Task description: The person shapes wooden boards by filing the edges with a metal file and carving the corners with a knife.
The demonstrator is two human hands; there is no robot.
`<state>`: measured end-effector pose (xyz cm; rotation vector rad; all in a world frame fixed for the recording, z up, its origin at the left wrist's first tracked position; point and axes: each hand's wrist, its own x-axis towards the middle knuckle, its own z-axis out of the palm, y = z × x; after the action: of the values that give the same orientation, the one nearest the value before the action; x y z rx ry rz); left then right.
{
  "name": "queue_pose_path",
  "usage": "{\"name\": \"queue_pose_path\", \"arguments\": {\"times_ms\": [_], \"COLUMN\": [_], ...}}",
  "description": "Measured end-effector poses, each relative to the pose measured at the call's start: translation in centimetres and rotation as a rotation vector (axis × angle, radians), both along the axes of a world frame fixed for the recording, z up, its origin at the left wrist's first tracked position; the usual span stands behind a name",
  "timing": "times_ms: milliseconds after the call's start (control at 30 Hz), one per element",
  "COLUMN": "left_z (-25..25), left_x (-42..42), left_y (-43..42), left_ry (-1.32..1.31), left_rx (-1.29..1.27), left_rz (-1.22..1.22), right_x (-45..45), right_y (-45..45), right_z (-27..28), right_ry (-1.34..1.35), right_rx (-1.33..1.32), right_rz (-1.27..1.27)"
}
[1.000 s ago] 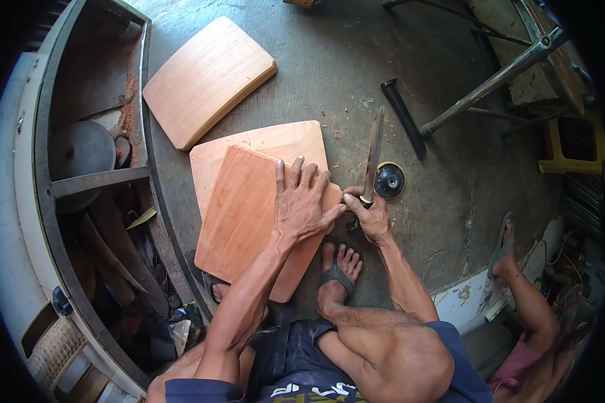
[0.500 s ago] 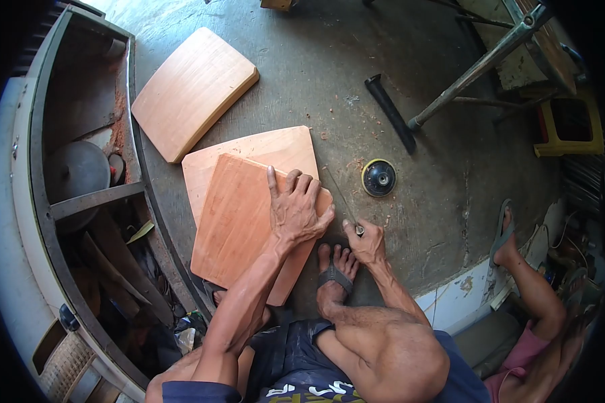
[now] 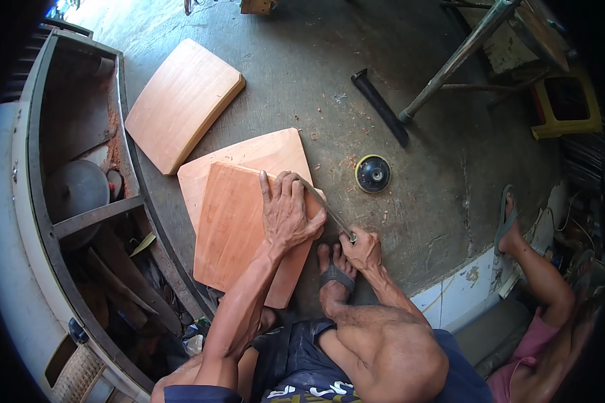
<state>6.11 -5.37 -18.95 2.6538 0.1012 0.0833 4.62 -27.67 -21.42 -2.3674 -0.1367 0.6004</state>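
Note:
My left hand (image 3: 289,213) presses down on the upper reddish wooden board (image 3: 230,225), fingers spread near its right corner. That board lies askew over a paler board (image 3: 286,142) on the floor. In my right hand (image 3: 364,248) is the handle of a long, thin blade (image 3: 324,203), the fingers wrapped round it. The blade runs up and left along the upper board's right edge, its tip close to my left fingers. Whether it touches the wood cannot be made out.
Another board stack (image 3: 185,104) lies at the upper left. A round black pad (image 3: 372,174) and a black tube (image 3: 380,107) are on the floor. A metal-framed cabinet (image 3: 97,218) stands left, a yellow stool (image 3: 568,101) right. Another person's leg (image 3: 538,262) is at the right.
The blade has swung from pointing upward, away from the boards, to lying against the upper board's right side. My right hand has turned and moved slightly down. The camera view has shifted.

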Motion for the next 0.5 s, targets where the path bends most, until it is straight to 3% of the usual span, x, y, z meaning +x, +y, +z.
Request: {"name": "queue_pose_path", "arguments": {"times_ms": [500], "left_z": [-0.24], "left_x": [-0.23], "left_y": [-0.10], "left_ry": [-0.093], "left_rx": [-0.066], "left_rz": [0.043], "right_x": [0.06], "right_y": [-0.36], "right_z": [-0.28], "right_ry": [0.062], "right_rx": [-0.034], "right_rz": [0.028]}}
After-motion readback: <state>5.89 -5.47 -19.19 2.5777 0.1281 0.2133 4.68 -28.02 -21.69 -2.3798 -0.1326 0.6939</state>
